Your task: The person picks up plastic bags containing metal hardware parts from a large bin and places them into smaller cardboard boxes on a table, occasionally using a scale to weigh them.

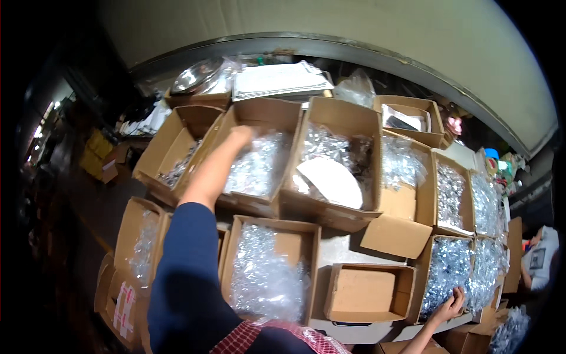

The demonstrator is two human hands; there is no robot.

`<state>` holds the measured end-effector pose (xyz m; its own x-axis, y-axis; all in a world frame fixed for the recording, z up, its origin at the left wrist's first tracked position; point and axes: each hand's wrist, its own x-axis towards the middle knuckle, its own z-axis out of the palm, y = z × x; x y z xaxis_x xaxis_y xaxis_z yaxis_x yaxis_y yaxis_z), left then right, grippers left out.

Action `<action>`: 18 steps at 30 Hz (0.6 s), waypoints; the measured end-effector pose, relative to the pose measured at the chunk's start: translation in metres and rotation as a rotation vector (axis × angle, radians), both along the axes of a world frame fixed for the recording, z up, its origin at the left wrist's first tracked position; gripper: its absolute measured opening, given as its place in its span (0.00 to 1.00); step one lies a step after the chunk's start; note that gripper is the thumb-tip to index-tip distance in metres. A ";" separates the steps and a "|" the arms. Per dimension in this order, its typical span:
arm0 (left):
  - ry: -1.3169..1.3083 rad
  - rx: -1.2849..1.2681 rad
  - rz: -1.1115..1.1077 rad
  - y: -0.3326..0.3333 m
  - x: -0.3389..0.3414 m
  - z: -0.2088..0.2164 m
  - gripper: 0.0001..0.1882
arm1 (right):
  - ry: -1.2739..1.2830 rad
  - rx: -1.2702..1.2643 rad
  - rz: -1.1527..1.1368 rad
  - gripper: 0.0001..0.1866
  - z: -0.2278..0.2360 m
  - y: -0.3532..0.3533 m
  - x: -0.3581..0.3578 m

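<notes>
My left arm, in a dark blue sleeve, stretches forward across the boxes. My left hand (240,137) is over a deep cardboard box (268,107) at the back, by its left side, above a heap of small clear plastic packets (259,165). Blur and the angle hide its fingers. At the lower right, my right hand (451,305) is at the near corner of a shallow box holding bluish, shiny packets (448,271). Its fingers are loosely bent and apart, touching or just above the packets; I see nothing held in them.
A white curved piece (331,182) lies on metallic packets in the neighbouring box. An unfilled small carton (368,289) stands on the white table (336,251). More packet-filled boxes surround it, including one of clear packets (268,277). Stacked papers (280,81) lie behind; another person (541,256) is at far right.
</notes>
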<state>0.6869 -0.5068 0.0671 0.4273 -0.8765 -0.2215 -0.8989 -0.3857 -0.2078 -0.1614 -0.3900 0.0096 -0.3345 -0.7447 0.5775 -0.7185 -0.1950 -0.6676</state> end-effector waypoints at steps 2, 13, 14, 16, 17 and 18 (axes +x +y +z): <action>0.230 0.060 0.029 0.005 0.035 0.011 0.18 | -0.010 -0.016 0.044 0.13 0.008 -0.001 0.008; 1.252 -0.957 -0.157 -0.017 -0.117 0.109 0.15 | -0.067 -0.054 -0.041 0.13 0.012 0.000 0.030; 1.199 -0.749 -0.202 -0.035 -0.135 0.110 0.14 | -0.058 -0.035 -0.049 0.13 0.016 0.000 0.032; 0.950 -0.369 -0.325 -0.072 -0.178 0.099 0.17 | -0.079 -0.010 -0.065 0.12 0.022 0.001 0.040; 0.758 -0.205 -0.402 -0.089 -0.201 0.090 0.20 | -0.086 -0.011 -0.076 0.12 0.025 0.001 0.044; 0.647 -0.084 -0.368 -0.102 -0.220 0.077 0.22 | -0.064 -0.016 -0.075 0.12 0.025 0.002 0.043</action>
